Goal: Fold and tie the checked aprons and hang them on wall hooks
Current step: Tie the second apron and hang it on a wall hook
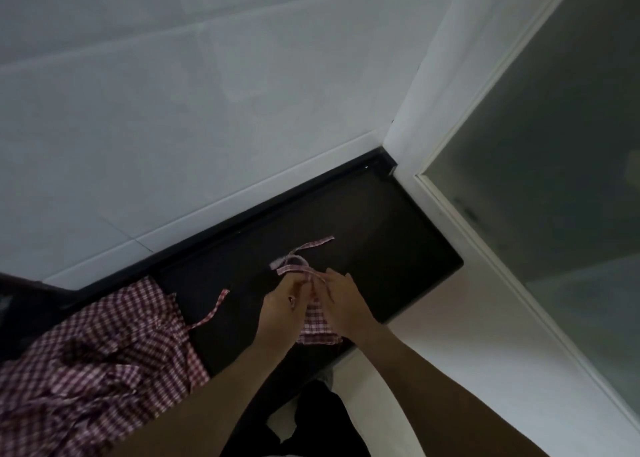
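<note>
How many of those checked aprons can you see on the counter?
2 that I can tell apart: a folded apron held between both hands, and a loose heap at the counter's left end, which may hide more.

Folded apron: red-white check, small flat bundle near counter's front edge, straps looped at its far end.
Apron pile: same check, crumpled, unfolded, left.

One camera only, worn on my head, wide-angle, tilted. It looks forward and down from close above, past my forearms to my left hand and right hand over the dark counter, with the wall behind.
</note>
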Demonstrator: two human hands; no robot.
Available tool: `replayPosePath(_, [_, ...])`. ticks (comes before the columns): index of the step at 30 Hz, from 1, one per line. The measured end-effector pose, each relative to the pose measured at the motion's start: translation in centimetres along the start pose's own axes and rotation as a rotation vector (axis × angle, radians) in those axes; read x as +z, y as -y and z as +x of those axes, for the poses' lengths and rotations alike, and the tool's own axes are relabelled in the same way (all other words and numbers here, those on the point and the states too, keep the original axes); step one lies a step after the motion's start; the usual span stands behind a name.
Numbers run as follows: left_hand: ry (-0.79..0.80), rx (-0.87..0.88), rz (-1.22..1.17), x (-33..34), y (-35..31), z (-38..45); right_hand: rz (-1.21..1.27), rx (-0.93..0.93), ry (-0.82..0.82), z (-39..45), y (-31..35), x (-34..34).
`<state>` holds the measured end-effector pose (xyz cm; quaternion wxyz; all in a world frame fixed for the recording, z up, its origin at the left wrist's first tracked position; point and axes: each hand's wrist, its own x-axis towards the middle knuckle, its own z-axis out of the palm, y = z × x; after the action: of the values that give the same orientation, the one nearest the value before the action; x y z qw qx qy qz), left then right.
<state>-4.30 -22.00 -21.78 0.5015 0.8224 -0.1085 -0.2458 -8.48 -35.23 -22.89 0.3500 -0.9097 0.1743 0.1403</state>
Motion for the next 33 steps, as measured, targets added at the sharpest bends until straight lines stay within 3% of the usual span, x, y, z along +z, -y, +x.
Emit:
replayPosePath(2, [0.029,-0.007,0.037,0.5,-0.6,0.2,0.068,0.066,0.022,-0.3,0.7,-0.6])
replayPosePath(6, [0.083,-0.180,-0.064,1.0,-1.0,1.1,0.429,0.295,-0.016,0.1,1.3,-1.3])
replayPosePath(11, [0.202,-0.240,-0.018,1.5,-1.3,1.5,0.449,0.265,-0.214,0.0,1.1,-3.9])
replayPosePath(15, [0.308,-0.202,0.050,2.2,-1.6,1.3,0.493,0.148,-0.089,0.5,2.3,-7.8])
replayPosePath(18, [0.339,-0.156,0.139,2.5,-1.9,1.3,0.521,0.012,-0.087,0.0,4.1,-10.6])
replayPosePath(21, [0.352,-0.128,0.153,2.6,-1.7,1.4,0.559,-0.065,-0.279,-0.5,4.6,-12.7])
replayPosePath(24, [0.337,-0.117,0.150,2.6,-1.6,1.2,0.557,0.115,-0.422,-0.8,3.1,-13.8])
replayPosePath(26, [0.324,-0.112,0.152,2.8,-1.7,1.1,0.476,0.336,-0.344,-1.4,0.6,-13.1])
replayPosePath(29, [0.313,-0.124,0.152,3.0,-1.8,1.3,0.256,0.564,-0.001,-2.3,-4.1,-8.9])
replayPosePath(31, [0.313,-0.124,0.161,3.1,-1.8,1.3,0.324,0.668,0.174,-3.3,-5.2,-5.7])
replayPosePath(33, [0.315,-0.125,0.185,3.3,-2.0,1.1,0.429,0.687,0.153,-3.8,-5.9,-3.1])
